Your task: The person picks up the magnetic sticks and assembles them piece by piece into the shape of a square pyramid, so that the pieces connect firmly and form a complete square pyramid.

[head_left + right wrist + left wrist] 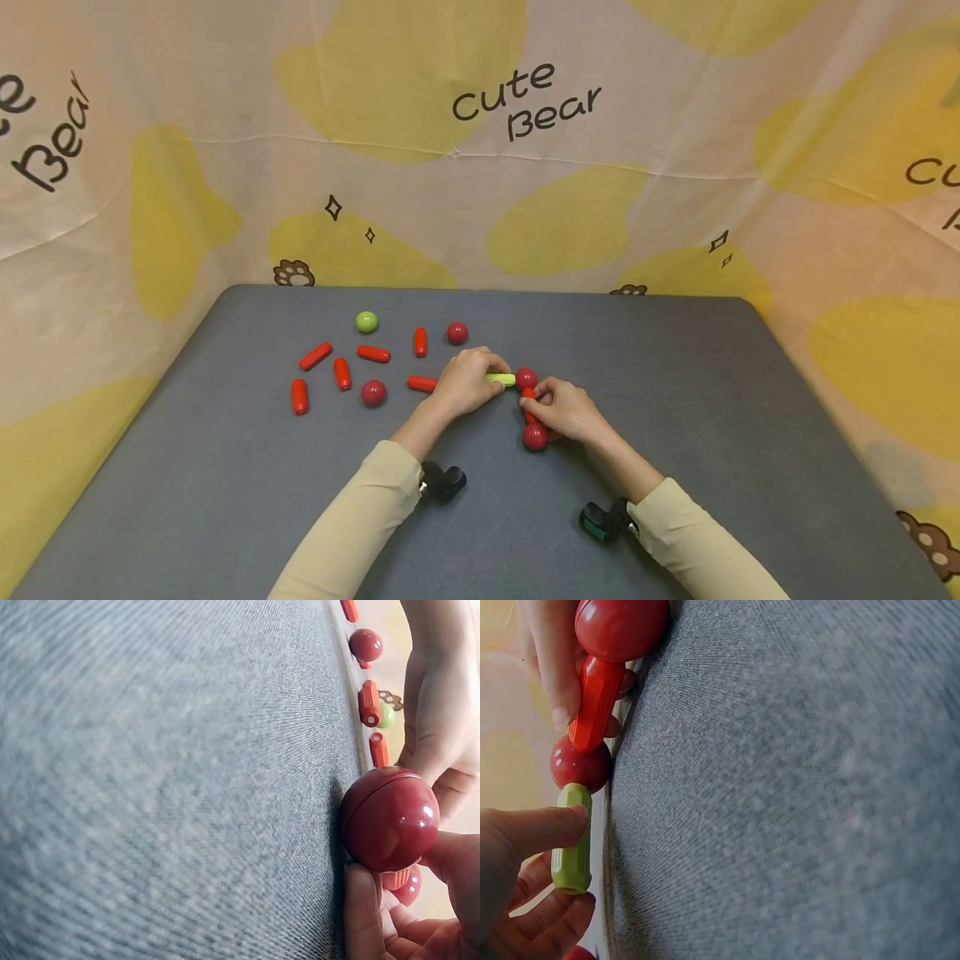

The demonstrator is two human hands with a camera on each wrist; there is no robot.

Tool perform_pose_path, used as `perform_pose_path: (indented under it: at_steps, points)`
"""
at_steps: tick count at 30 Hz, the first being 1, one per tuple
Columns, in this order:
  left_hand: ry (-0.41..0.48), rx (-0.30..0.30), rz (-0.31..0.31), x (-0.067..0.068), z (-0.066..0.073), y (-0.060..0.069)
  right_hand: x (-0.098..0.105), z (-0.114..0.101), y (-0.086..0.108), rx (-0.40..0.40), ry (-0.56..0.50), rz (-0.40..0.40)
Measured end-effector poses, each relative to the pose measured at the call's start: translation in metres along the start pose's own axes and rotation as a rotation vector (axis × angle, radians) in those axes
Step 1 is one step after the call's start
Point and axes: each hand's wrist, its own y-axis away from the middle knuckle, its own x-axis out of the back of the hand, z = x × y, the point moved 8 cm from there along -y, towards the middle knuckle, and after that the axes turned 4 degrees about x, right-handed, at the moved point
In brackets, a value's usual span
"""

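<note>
My left hand pinches a light green ribbed rod between thumb and fingers. One end of that rod meets a dark red ball; whether it is pushed in cannot be seen. From the same ball an orange-red rod runs toward me, with a second dark red ball at its near end. Fingers of my right hand hold this orange-red rod and partly cover it in the head view. Another orange-red rod lies on the grey table just left of my left hand, partly hidden by it.
On the table's left half lie several loose orange-red rods, a dark red ball and a light green ball. One more dark red ball sits behind my left hand. A printed cloth hangs around the table.
</note>
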Motion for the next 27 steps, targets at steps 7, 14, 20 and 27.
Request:
perform_pose_path:
  at_steps: [7, 14, 20, 27]
  points:
    - [0.002, 0.007, -0.001, -0.001, -0.002, -0.001, 0.000, -0.001, 0.000, -0.018, 0.005, -0.006]
    - [0.002, 0.007, 0.000, 0.000, -0.002, 0.000, 0.005, -0.002, -0.003, -0.038, -0.029, 0.008]
    - [-0.004, 0.002, 0.003, 0.001, -0.003, -0.001, 0.009, -0.008, -0.011, 0.017, -0.051, 0.028]
    - [0.002, 0.006, -0.001, 0.000, -0.003, -0.002, 0.012, -0.016, -0.021, 0.100, 0.079, 0.080]
